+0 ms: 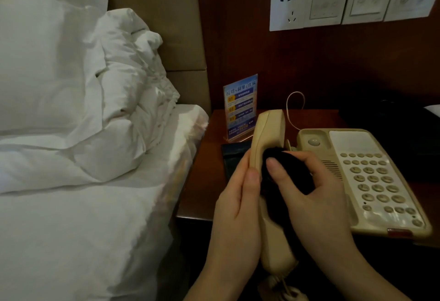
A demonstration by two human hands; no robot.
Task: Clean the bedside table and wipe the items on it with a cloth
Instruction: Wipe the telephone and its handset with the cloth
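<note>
Left hand (pixel 234 208) grips the handset (pixel 270 131), right hand (pixel 316 188) clutches the cloth (pixel 285 177); I'd rub slowly along every groove.

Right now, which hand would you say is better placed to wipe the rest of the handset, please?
Right. The right hand already holds the dark cloth against the handset, while the left hand grips the handset itself.

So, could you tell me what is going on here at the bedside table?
A person is wiping the phone handset, lifted off its base. The left hand grips the handset while the right hand presses a dark cloth against it. A sign stand waits on the bedside table.
</note>
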